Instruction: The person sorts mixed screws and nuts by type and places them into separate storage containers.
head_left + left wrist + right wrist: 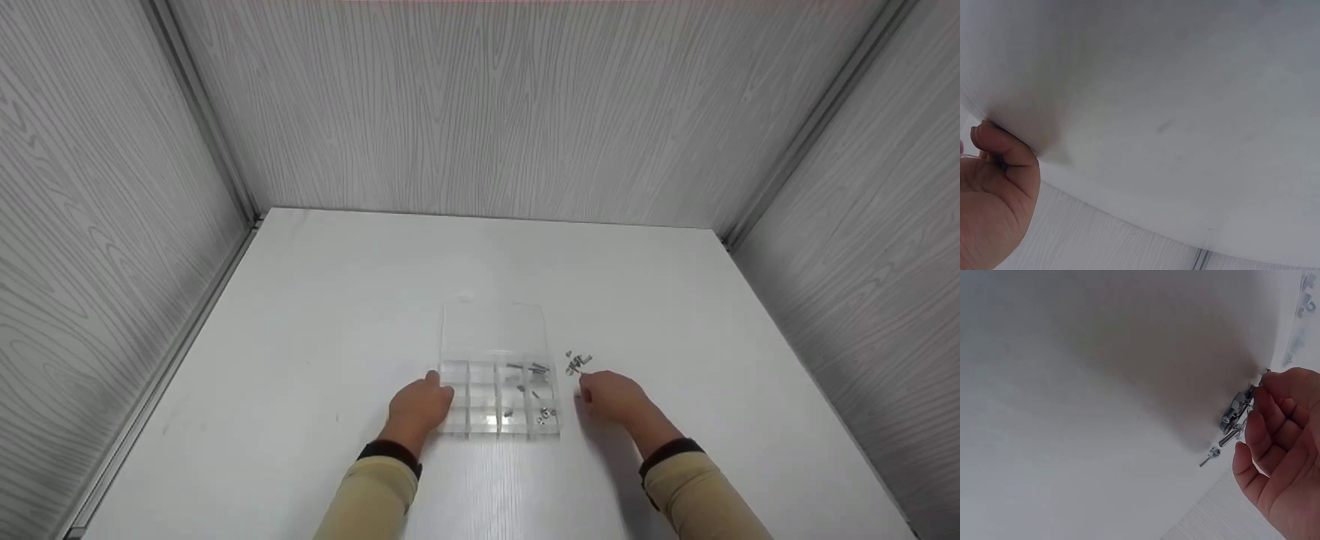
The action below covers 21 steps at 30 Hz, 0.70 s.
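A clear plastic compartment box [483, 394] lies on the table in the head view, its transparent lid [492, 328] folded back away from the person. My left hand [420, 405] grips the box's left side, thumb over the rim; the left wrist view shows its fingers curled. Screws [538, 368] and nuts [545, 413] lie in the right-hand compartments. Just right of the box is a small pile of metal fasteners [576, 364]. Over its near edge, my right hand [615, 397] pinches a small metal piece [1267, 372] between thumb and index finger, mostly hidden by the fingertips.
The white table [330, 300] carries the box and the pile near its middle. Grey wood-grain panels [480, 112] stand behind it and on both sides. In the right wrist view, a loose screw [1210, 456] lies at the end of the pile.
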Each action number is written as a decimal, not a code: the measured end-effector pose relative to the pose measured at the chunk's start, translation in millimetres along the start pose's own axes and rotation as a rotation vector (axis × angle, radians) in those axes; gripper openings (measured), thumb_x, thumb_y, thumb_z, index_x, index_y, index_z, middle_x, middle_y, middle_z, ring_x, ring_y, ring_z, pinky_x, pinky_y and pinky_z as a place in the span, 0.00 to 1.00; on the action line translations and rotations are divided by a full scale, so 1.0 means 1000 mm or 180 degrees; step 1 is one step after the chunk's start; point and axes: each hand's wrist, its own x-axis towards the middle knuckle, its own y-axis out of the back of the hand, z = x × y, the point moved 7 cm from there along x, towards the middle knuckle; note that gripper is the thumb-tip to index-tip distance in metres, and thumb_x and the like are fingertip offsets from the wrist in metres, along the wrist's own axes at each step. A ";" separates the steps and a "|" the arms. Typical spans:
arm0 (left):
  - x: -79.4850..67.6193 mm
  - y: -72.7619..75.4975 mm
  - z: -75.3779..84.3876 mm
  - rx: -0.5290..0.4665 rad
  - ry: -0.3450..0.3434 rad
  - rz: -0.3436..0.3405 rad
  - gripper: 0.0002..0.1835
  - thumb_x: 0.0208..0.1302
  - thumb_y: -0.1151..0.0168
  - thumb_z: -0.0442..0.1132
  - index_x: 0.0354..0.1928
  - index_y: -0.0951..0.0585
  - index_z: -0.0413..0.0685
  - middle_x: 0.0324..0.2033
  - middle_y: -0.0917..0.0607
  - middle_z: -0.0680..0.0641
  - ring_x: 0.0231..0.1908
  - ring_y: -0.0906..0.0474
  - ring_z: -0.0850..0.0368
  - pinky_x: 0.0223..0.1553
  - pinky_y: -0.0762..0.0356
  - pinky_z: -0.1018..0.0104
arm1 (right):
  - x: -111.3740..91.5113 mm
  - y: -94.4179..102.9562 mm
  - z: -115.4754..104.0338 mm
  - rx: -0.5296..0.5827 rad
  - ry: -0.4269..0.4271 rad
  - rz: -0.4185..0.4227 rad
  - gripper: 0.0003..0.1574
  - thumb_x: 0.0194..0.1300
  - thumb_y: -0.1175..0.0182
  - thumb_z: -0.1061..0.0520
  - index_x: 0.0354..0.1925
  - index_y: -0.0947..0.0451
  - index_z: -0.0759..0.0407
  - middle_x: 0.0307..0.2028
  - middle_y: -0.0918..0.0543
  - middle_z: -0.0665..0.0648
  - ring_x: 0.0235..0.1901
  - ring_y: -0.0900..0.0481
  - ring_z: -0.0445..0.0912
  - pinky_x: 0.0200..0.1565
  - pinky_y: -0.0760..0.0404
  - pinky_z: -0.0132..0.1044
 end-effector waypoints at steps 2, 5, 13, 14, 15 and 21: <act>0.000 0.000 -0.001 -0.0033 0.0007 0.0000 0.30 0.62 0.62 0.48 0.58 0.38 0.32 0.44 0.24 0.37 0.47 0.29 0.45 0.48 0.33 0.55 | 0.000 0.004 -0.002 0.0011 0.0057 0.0053 0.03 0.51 0.41 0.61 0.26 0.27 0.57 0.19 0.29 0.49 0.21 0.33 0.44 0.24 0.32 0.38; 0.001 -0.001 -0.002 -0.0059 0.0001 -0.0010 0.30 0.62 0.62 0.49 0.59 0.39 0.32 0.46 0.25 0.36 0.49 0.31 0.44 0.50 0.35 0.54 | -0.001 0.013 -0.010 -0.0007 0.0212 0.0192 0.04 0.49 0.41 0.61 0.24 0.27 0.54 0.19 0.29 0.47 0.21 0.32 0.43 0.24 0.32 0.37; 0.001 -0.002 -0.003 -0.0060 0.0068 -0.0043 0.30 0.62 0.62 0.49 0.60 0.40 0.33 0.47 0.26 0.36 0.51 0.32 0.44 0.51 0.36 0.54 | -0.004 0.023 -0.037 0.0015 0.0549 0.0291 0.06 0.46 0.40 0.60 0.24 0.29 0.51 0.19 0.30 0.45 0.20 0.33 0.40 0.22 0.32 0.34; 0.001 -0.002 -0.003 -0.0052 0.0064 -0.0037 0.30 0.62 0.62 0.49 0.60 0.40 0.33 0.47 0.26 0.37 0.50 0.31 0.44 0.51 0.36 0.54 | -0.004 0.022 -0.040 0.0017 0.0572 0.0274 0.06 0.46 0.40 0.60 0.24 0.29 0.51 0.19 0.30 0.44 0.20 0.33 0.39 0.22 0.32 0.33; 0.001 -0.002 -0.003 -0.0052 0.0053 -0.0031 0.30 0.62 0.62 0.49 0.59 0.40 0.33 0.46 0.26 0.37 0.50 0.31 0.44 0.50 0.35 0.54 | -0.005 0.022 -0.042 0.0027 0.0590 0.0253 0.07 0.47 0.40 0.60 0.24 0.29 0.51 0.19 0.30 0.44 0.20 0.33 0.39 0.22 0.33 0.33; -0.003 0.002 0.008 0.0602 -0.0458 -0.0009 0.21 0.62 0.59 0.43 0.50 0.30 0.34 0.45 0.27 0.38 0.35 0.27 0.46 0.35 0.28 0.57 | -0.008 0.016 -0.053 0.0056 0.0601 0.0104 0.07 0.49 0.38 0.57 0.24 0.29 0.49 0.20 0.29 0.42 0.21 0.32 0.38 0.22 0.32 0.32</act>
